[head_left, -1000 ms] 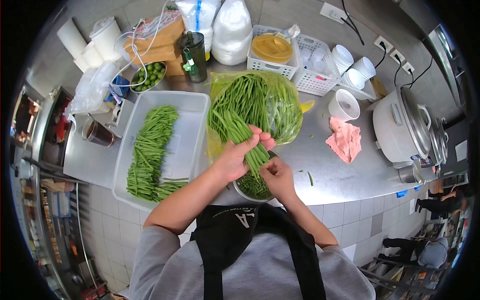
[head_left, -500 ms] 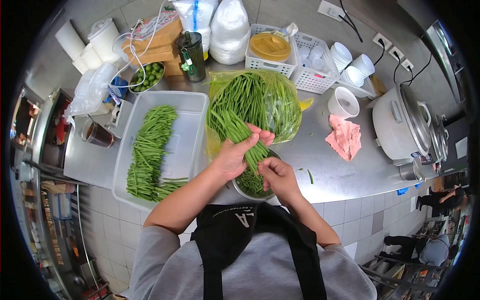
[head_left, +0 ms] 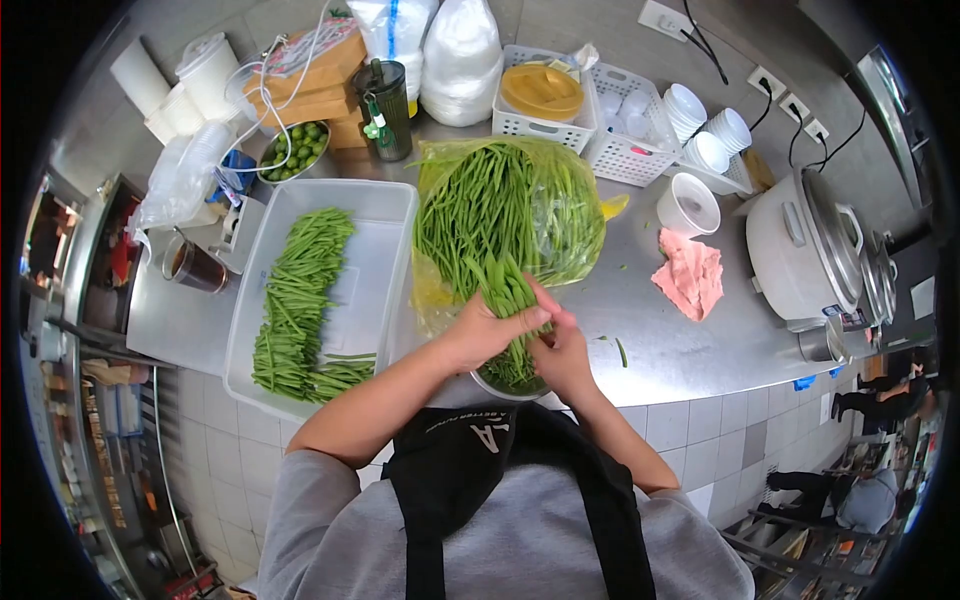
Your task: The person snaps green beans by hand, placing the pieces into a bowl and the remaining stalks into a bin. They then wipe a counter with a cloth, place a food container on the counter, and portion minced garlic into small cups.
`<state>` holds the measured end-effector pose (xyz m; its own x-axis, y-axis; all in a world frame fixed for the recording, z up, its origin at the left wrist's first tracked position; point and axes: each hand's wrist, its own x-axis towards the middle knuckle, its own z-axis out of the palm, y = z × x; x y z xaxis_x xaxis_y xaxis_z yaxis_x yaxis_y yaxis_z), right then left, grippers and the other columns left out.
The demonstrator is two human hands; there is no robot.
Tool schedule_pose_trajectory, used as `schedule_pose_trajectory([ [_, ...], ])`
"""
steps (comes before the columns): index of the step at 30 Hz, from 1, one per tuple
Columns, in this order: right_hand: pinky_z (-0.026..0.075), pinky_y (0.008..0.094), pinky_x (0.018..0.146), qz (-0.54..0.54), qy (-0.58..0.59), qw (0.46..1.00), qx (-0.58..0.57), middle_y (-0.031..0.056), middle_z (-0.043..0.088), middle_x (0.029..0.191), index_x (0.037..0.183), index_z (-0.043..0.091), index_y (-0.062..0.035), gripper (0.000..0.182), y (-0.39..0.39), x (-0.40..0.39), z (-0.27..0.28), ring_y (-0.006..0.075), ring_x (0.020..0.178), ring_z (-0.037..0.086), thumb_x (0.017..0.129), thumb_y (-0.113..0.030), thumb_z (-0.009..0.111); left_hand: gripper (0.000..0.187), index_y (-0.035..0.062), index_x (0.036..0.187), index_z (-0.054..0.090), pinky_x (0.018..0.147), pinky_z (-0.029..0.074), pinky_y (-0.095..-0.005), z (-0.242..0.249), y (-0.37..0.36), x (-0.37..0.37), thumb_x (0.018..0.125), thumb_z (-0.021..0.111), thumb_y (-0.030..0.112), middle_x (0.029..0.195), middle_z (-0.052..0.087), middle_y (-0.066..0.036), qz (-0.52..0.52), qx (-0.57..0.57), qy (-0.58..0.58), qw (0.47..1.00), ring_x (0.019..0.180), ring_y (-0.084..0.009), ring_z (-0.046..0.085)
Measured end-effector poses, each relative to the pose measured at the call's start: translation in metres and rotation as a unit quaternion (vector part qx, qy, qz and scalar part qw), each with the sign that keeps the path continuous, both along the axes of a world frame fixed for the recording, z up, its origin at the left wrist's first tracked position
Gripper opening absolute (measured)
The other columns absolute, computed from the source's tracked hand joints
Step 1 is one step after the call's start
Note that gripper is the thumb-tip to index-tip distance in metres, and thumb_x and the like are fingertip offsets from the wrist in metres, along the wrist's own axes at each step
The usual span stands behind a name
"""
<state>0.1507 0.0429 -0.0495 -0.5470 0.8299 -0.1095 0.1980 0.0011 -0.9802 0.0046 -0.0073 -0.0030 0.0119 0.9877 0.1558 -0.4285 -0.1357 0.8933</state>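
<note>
A bunch of green beans [head_left: 503, 288] is wrapped in the fingers of my left hand [head_left: 482, 335], tilted over a metal bowl [head_left: 530, 396]. My right hand [head_left: 563, 358] is closed at the lower ends of the bunch, its fingertips partly hidden by the beans. Short green bean pieces [head_left: 505, 372] lie in the bowl beneath both hands. Just beyond, a yellow-tinted plastic bag [head_left: 585, 245] lies open with a large heap of long beans [head_left: 480, 200]. To the left, a clear plastic tub [head_left: 375, 265] contains a row of beans [head_left: 295, 295].
A pink cloth [head_left: 690, 275] and a white tub [head_left: 688, 205] lie to the right, before a large rice cooker [head_left: 800, 250]. White baskets [head_left: 625, 155], a dark tumbler [head_left: 385, 115] and a bowl of limes [head_left: 300, 150] line the back. A glass of dark drink [head_left: 195, 268] stands left.
The bunch has come down and nearer to me, its upper ends lower than before. My left hand's fingers have closed further round it, and my right hand has shifted slightly.
</note>
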Motion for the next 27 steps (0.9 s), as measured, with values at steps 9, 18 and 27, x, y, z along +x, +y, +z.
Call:
schedule_pose_trajectory([
  [9, 0.040, 0.0180, 0.048, 0.050, 0.042, 0.998, 0.000, 0.0003, 0.056, 0.077, 0.097, 0.056, -0.0026, 0.013, -0.009, 0.010, 0.037, 0.0030, 0.056, 0.047, 0.085, -0.004, 0.060, 0.012, 0.0040, 0.099, 0.055, 0.092, 0.042, -0.0335, -0.001, 0.007, -0.004, 0.090, 0.056, 0.011, 0.101, 0.064, -0.013, 0.065, -0.014, -0.097, 0.993, 0.101, -0.0175, 0.057],
  [18, 0.037, 0.0198, 0.050, 0.053, 0.005, 0.992, 0.113, 0.0002, 0.055, 0.075, 0.090, 0.059, -0.0014, 0.009, -0.012, 0.002, 0.043, 0.0049, 0.056, 0.045, 0.082, -0.004, 0.061, 0.008, 0.0051, 0.097, 0.053, 0.095, 0.042, -0.0411, -0.001, 0.007, -0.001, 0.090, 0.055, 0.009, 0.096, 0.063, -0.010, 0.061, -0.005, -0.016, 0.998, 0.107, -0.0256, 0.057],
  [27, 0.039, 0.0227, 0.043, -0.021, 0.133, 0.954, -0.267, 0.0029, 0.054, 0.074, 0.084, 0.055, -0.0040, 0.003, -0.002, 0.002, 0.043, 0.0051, 0.052, 0.046, 0.084, -0.006, 0.056, 0.009, 0.0045, 0.096, 0.052, 0.095, 0.042, -0.0415, 0.006, 0.002, 0.000, 0.090, 0.055, 0.010, 0.097, 0.063, -0.011, 0.018, -0.017, -0.017, 1.000, 0.108, -0.0255, 0.056],
])
